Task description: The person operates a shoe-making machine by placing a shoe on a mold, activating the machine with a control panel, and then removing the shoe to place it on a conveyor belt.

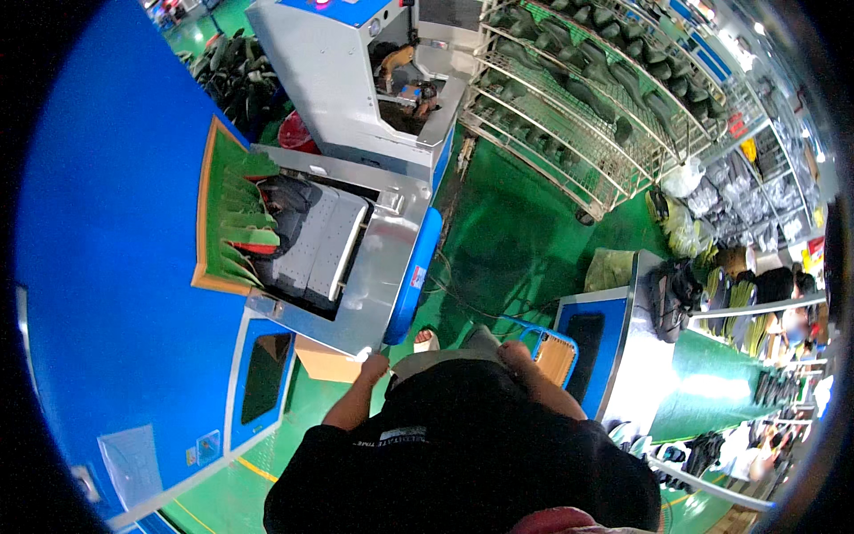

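My left hand (pixel 374 366) is low beside my body, close to the front corner of the metal machine table (pixel 374 294). My right hand (pixel 513 353) hangs at my other side, near a blue-framed chair with a slatted wooden seat (pixel 556 358). Both hands look small and rounded from above, and their fingers cannot be made out. No object shows in either one. On the left, dark shoe uppers (pixel 286 209) lie at the green strip curtain (pixel 245 218) of the blue machine, on a grey perforated conveyor (pixel 325 236).
A grey machine (pixel 329 80) stands ahead. Beyond it, a wire rack trolley (pixel 569 107) holds dark shoe lasts or similar shapes. To the right runs a green-topped workbench (pixel 721 383) with black shoes (pixel 674 298) at its end. A cable (pixel 471 307) trails across the green floor.
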`<state>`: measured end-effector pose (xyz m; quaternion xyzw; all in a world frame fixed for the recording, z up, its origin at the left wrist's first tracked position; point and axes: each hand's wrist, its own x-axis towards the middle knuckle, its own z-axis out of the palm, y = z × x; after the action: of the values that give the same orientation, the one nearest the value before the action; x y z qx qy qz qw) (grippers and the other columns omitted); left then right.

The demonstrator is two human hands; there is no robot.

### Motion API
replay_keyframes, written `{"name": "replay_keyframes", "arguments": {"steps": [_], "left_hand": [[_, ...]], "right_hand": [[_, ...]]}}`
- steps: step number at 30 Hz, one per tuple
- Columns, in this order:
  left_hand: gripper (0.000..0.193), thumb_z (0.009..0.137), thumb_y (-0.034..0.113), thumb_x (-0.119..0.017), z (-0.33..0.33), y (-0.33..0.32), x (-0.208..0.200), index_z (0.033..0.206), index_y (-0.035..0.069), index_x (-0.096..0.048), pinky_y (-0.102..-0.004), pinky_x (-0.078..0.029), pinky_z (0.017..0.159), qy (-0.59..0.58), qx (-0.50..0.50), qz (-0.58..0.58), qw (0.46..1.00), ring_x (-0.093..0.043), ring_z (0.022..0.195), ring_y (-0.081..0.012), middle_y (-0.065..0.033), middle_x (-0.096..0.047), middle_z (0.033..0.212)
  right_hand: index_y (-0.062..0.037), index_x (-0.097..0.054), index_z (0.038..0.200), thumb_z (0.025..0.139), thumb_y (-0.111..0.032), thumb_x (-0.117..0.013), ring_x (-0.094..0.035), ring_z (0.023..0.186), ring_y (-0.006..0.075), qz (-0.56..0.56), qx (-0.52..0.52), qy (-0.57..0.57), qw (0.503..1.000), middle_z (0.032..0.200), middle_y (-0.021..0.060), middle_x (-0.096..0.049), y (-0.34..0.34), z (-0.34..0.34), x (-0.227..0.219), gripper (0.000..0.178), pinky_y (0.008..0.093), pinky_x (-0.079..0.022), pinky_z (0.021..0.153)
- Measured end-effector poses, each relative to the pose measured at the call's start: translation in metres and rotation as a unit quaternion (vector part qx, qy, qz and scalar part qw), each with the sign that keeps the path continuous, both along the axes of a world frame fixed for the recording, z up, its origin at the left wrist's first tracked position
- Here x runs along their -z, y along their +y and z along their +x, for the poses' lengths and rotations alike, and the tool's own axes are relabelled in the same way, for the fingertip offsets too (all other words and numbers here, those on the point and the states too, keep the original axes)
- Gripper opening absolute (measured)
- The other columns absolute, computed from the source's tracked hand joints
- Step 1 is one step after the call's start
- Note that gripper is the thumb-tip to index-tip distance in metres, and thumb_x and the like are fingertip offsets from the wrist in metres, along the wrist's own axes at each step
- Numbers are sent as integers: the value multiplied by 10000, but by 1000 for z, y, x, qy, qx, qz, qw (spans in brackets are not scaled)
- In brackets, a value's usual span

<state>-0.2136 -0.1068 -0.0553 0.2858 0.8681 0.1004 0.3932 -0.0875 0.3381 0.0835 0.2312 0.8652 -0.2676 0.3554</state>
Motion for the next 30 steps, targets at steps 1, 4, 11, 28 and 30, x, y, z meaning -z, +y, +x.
{"name": "replay_keyframes", "arguments": {"steps": [1, 4, 11, 28, 30], "left_hand": [[177, 831, 226, -634, 7, 3, 9, 777, 74, -707, -475, -547, 689, -32, -45, 56, 997, -699, 795, -335, -169, -690, 791], [187, 860, 184, -565, 6, 5, -9, 740, 75, -659, -385, -491, 527, -284, -349, 87, 889, -644, 573, -231, -100, -656, 678], [259, 897, 278, -533, 19, -17, -27, 740, 88, -614, -385, -431, 457, -325, -496, 4, 805, -568, 498, -203, -83, -615, 640], [388, 926, 365, -508, -119, 225, -109, 918, 12, -667, -500, -518, 729, 63, -328, -113, 936, -688, 804, -371, -215, -701, 922], [392, 891, 369, -503, -182, 296, -180, 966, 32, -688, -472, -508, 845, -28, -538, 44, 841, -664, 946, -401, -230, -693, 1000]], "right_hand": [[-35, -735, 883, 864, -269, -528, -694, 891, 386, 26, -32, 15, 999, 964, 217, -713, 15, 2, 6, 313, 468, -561, 795], [-47, -731, 848, 847, -268, -534, -701, 857, 370, 133, -303, 81, 940, 917, 208, -717, 22, -33, 2, 296, 475, -560, 762], [-31, -736, 939, 832, -308, -565, -683, 962, 393, 25, 55, 74, 995, 1045, 216, -708, 41, -105, -16, 342, 472, -552, 867], [-56, -734, 814, 879, -451, -619, -686, 797, 341, -79, -280, -38, 956, 822, 170, -715, 277, -282, 60, 416, 460, -530, 711], [-20, -729, 903, 888, -390, -627, -678, 868, 409, -40, -320, -76, 943, 917, 211, -714, 297, -285, 46, 384, 489, -532, 783]]}}
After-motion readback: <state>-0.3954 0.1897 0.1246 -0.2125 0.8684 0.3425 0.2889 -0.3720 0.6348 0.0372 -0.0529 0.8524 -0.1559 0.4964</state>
